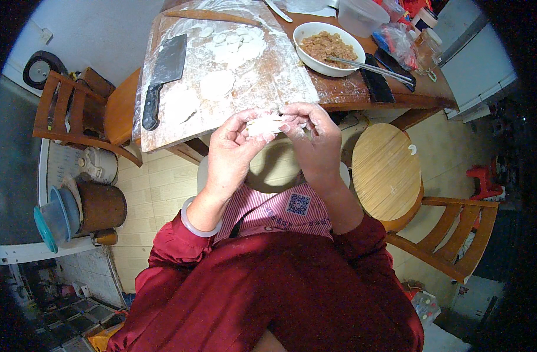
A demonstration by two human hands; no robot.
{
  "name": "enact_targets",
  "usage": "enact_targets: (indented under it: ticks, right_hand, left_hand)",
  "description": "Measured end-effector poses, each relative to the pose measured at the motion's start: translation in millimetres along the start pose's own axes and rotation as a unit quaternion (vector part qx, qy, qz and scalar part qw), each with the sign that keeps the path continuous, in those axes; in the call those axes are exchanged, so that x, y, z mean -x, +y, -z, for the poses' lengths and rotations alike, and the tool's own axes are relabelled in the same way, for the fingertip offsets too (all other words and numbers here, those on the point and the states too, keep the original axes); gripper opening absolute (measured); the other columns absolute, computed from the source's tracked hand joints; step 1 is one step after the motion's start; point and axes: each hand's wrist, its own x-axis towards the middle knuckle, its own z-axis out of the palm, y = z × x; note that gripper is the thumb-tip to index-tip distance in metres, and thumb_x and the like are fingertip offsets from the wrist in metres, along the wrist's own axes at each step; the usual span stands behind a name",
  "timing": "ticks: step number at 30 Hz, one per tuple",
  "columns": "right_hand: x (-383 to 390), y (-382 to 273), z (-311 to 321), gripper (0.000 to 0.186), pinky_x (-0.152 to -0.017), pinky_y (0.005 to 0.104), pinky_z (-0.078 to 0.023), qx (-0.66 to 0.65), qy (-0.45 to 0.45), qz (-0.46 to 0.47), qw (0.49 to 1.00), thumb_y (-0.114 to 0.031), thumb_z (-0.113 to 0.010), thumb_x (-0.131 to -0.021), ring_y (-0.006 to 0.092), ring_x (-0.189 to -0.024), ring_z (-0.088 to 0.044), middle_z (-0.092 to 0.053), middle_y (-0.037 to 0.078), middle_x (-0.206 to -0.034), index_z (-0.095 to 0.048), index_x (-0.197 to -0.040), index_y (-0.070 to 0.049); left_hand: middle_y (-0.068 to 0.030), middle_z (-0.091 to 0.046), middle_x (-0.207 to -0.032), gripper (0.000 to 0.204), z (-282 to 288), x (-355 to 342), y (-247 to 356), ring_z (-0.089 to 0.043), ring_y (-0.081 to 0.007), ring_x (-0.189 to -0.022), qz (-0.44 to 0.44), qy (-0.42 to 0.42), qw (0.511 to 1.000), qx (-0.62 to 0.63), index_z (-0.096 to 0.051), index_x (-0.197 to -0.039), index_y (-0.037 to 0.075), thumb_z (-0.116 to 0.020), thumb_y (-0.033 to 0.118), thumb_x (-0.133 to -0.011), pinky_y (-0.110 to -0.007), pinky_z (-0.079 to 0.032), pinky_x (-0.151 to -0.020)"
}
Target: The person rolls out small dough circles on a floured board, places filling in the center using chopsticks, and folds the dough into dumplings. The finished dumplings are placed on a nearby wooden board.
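Holding a small white piece of dough point(265, 125) up between left hand point(232, 149) and right hand point(318, 141), just off the near edge of a floured board point(295, 88). With the left, gripping it between thumb and curled fingers; with the right, pinching its other side in a narrow grip. Partly hidden by the fingers, so unclear whether filled. Pale bangle point(191, 227) on the left wrist. On the board, at left, a cleaver point(170, 61) lying flat, black handle nearest; at the far edge, a rolling pin point(213, 16) set crosswise; close by it, small dough pieces point(227, 39) in loose flour. Right of the board, on the wooden table point(342, 92), a white bowl point(324, 71) of brown mince point(326, 45), with metal chopsticks point(371, 67) propped over the rim. Lower right, a round wooden stool point(386, 170).
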Motion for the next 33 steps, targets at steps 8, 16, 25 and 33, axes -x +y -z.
enact_targets:
  ticks: [8, 16, 25, 33]
  right_hand:
    - [-1, -1, 5, 0.012, -0.073, 0.0301, -0.051, 0.066, -0.006, 0.001, 0.998, -0.008, -0.069, -0.083, 0.0175, -0.078, -0.064, -0.066, 0.01, -0.083, -0.068, -0.092, 0.0]
    - [-5, -10, 6, 0.008, -0.076, 0.0345, -0.051, 0.151, 0.008, 0.144, 0.978, -0.007, -0.067, -0.082, 0.0254, -0.082, -0.065, -0.068, 0.012, -0.086, -0.068, -0.088, -0.001]
    - [-5, -12, 10, 0.014, -0.08, 0.0369, -0.05, 0.211, -0.012, 0.134, 0.968, -0.009, -0.067, -0.081, 0.0282, -0.086, -0.064, -0.069, 0.012, -0.089, -0.071, -0.093, -0.002]
    - [-7, -15, 11, 0.012, -0.082, 0.0378, -0.049, 0.261, -0.077, 0.286, 0.919, -0.012, -0.07, -0.081, 0.03, -0.089, -0.064, -0.07, 0.01, -0.094, -0.072, -0.092, -0.007]
  left_hand:
    - [-0.0138, -0.063, -0.118, 0.039, -4, -1, 3, -0.062, -0.0189, -0.109, 0.002, -0.013, 1.0, 0.012, -0.053, -0.125, -0.008, -0.061, -0.01, -0.087, -0.03, -0.053, -0.094]
    - [-0.0125, -0.063, -0.117, 0.04, -7, -2, 6, -0.062, -0.0168, -0.108, 0.01, -0.013, 1.0, -0.023, -0.054, -0.124, -0.007, -0.065, -0.008, -0.086, -0.029, -0.052, -0.094]
    - [-0.012, -0.063, -0.118, 0.042, -10, 0, 7, -0.061, -0.0166, -0.107, 0.003, -0.02, 0.998, -0.057, -0.054, -0.127, -0.007, -0.066, -0.006, -0.086, -0.03, -0.052, -0.093]
    - [-0.0101, -0.063, -0.122, 0.052, -6, -4, 16, -0.062, -0.0182, -0.108, -0.107, -0.071, 0.925, -0.359, -0.05, -0.134, -0.004, -0.064, -0.003, -0.085, -0.03, -0.049, -0.095]
